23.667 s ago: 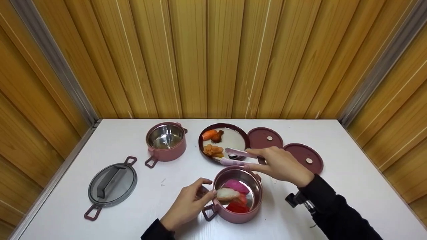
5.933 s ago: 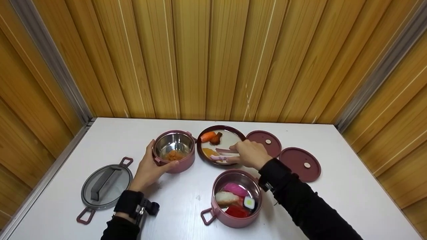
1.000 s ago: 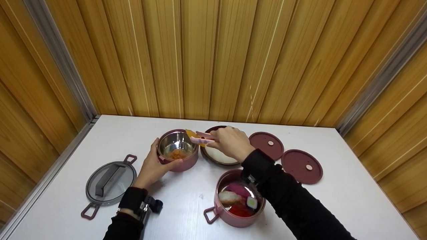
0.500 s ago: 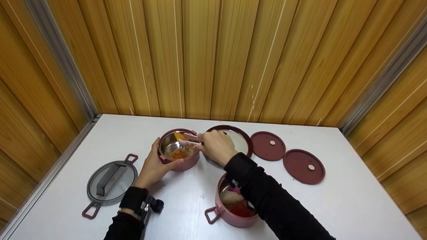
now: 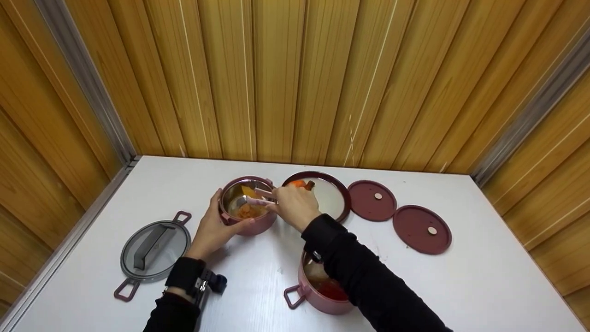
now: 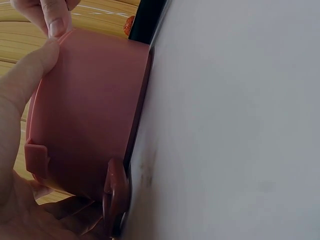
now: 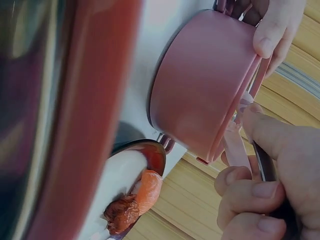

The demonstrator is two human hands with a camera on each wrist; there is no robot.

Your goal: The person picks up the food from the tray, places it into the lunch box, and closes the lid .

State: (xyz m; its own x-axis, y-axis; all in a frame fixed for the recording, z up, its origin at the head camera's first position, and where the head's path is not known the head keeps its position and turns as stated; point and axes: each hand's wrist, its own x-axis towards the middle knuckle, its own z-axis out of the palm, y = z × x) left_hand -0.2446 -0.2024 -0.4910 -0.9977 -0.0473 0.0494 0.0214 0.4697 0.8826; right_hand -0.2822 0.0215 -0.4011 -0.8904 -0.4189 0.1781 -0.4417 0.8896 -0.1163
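My left hand (image 5: 214, 230) grips the side of a small pink pot (image 5: 258, 227), its thumb at the rim; the left wrist view shows the same hold. Above the pot's opening, my right hand (image 5: 297, 205) holds pink-and-white tongs (image 5: 259, 201), their tips inside it. A yellow wedge-shaped food piece (image 5: 249, 191) lies beside the tips against the steel inner wall; whether they touch it I cannot tell. An orange crumbly-looking food piece (image 5: 249, 211) rests on the bottom. In the right wrist view the tongs' arms (image 7: 236, 147) stand apart.
A plate (image 5: 331, 199) behind my right hand bears a carrot piece (image 5: 298, 183) and a brown drumstick (image 5: 310, 185). A second pink pot (image 5: 325, 305) with food lies under my right forearm. Two dark red lids (image 5: 371, 207) lie right, a glass lid (image 5: 156, 253) left.
The tongs have moved left from the plate's edge into the held pot, and the yellow piece has gone down inside. The carrot and drumstick have come into sight; the left hand keeps its hold.
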